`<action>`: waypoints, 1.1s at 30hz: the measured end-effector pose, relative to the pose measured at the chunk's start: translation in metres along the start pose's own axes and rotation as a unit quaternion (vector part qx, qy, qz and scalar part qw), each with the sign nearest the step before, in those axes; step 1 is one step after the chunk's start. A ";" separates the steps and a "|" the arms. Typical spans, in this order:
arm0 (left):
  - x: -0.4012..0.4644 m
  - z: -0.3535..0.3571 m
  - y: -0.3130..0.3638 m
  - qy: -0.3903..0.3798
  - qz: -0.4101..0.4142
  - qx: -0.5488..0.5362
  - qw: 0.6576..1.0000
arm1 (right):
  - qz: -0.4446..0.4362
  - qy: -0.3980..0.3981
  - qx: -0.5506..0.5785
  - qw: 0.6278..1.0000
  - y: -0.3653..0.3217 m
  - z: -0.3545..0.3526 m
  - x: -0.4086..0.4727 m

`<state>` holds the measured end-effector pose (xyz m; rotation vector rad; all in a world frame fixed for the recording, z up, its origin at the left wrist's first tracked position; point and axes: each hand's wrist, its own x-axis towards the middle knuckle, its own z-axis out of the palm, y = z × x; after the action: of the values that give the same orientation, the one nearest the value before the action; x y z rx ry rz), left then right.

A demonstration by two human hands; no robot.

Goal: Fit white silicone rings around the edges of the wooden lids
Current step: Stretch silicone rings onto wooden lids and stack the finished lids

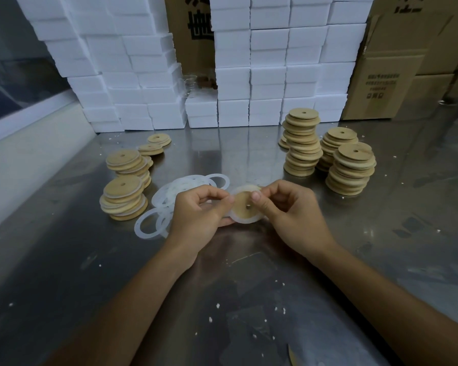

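Both my hands hold one round wooden lid (245, 207) with a small centre hole, just above the steel table. A white silicone ring (245, 220) lies around its lower edge. My left hand (196, 212) grips the lid's left side, thumb on the rim. My right hand (294, 210) pinches the right side, thumb on the lid's face. A loose pile of white rings (169, 196) lies just left of my left hand. Lids with white rings sit in short stacks (123, 198) at the left. Tall stacks of bare lids (351, 169) stand at the right.
The steel table (222, 286) is scratched and dotted with white crumbs. White foam boxes (265, 75) are stacked along the back. Brown cartons (397, 70) stand at the back right. A pale wall ledge (24, 143) runs along the left.
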<state>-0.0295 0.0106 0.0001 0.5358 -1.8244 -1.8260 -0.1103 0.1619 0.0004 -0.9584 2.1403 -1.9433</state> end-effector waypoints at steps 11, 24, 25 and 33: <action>0.002 -0.003 -0.002 0.004 0.057 0.049 0.997 | 0.019 0.000 0.045 0.999 -0.001 0.000 0.000; 0.003 -0.007 -0.001 -0.005 0.055 0.087 0.995 | 0.051 -0.009 0.043 0.998 -0.001 -0.004 0.003; 0.003 -0.007 0.000 -0.008 0.057 0.094 0.994 | 0.053 -0.012 0.041 0.998 -0.001 -0.006 0.004; 0.007 -0.014 -0.002 -0.020 0.073 0.147 0.986 | 0.089 -0.045 0.022 0.995 0.003 -0.013 0.008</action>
<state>-0.0266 -0.0043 -0.0014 0.4590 -2.1177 -1.4910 -0.1241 0.1691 0.0024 -0.8026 2.0479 -1.8192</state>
